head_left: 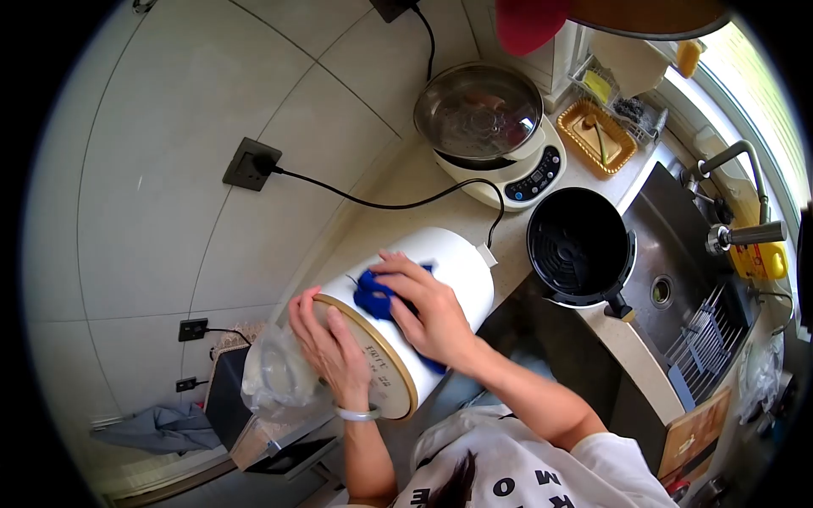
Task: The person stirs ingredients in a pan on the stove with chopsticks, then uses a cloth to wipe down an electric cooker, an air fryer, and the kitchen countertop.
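A white air fryer body (453, 254) is tipped over at the counter edge, its gold-rimmed top panel (388, 385) facing left and toward me. My left hand (333, 351), with a pale bangle at the wrist, grips the rim of that panel, fingers over the edge. On the white side wall, my right hand (430, 309) presses a bunched blue cloth (373, 298); part of the cloth is hidden under the palm. The black fryer basket (584, 241) stands upright to the right, its handle pointing toward the sink.
A black cord (389, 206) runs from a wall socket (252, 164) to the fryer's back. Behind stands a cooker (508, 173) with a glass lid (478, 110). A gold tray (597, 135) and the sink (669, 245) are at right. A plastic bag (275, 372) lies left.
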A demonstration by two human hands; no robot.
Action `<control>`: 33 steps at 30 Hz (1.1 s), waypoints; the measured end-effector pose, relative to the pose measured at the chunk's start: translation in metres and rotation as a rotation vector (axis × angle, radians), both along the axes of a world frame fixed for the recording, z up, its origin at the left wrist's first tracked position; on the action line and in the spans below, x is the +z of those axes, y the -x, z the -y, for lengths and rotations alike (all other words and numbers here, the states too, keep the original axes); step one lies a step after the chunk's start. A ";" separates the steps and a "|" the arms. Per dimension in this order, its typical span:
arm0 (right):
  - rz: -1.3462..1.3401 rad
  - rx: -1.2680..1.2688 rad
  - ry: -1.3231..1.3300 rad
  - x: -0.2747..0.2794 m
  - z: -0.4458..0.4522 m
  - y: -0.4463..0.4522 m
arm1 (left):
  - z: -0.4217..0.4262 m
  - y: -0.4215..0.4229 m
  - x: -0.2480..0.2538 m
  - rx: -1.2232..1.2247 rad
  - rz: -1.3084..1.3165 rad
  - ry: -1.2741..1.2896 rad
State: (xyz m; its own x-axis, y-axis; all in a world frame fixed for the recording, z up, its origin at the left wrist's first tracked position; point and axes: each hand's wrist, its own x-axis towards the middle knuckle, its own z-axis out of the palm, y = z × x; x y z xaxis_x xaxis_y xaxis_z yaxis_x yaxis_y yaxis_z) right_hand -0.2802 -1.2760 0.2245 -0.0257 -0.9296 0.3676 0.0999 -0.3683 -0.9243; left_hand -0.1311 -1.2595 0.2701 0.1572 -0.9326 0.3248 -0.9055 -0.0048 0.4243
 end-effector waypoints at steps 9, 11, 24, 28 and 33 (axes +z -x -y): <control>0.019 -0.138 0.393 -0.067 -0.087 0.003 | 0.009 -0.009 -0.004 0.034 -0.067 0.022; -0.185 -0.135 0.356 -0.084 -0.102 0.016 | 0.011 -0.012 -0.005 0.048 -0.084 0.019; 0.016 -0.452 -0.154 -0.052 -0.082 0.026 | 0.009 -0.023 -0.007 0.085 -0.100 0.008; 0.038 -0.433 -0.105 -0.037 -0.078 0.013 | 0.009 -0.026 -0.007 0.084 -0.098 0.013; 0.065 -0.372 -0.039 -0.022 -0.058 -0.010 | 0.007 -0.025 -0.008 0.070 -0.101 0.042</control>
State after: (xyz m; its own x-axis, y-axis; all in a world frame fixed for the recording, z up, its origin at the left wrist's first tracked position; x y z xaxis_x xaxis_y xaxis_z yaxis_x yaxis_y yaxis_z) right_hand -0.2706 -1.2176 0.2027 -0.3862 -0.8657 0.3184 0.0245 -0.3547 -0.9347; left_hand -0.1066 -1.2668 0.2624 0.2555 -0.9040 0.3428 -0.8560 -0.0467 0.5148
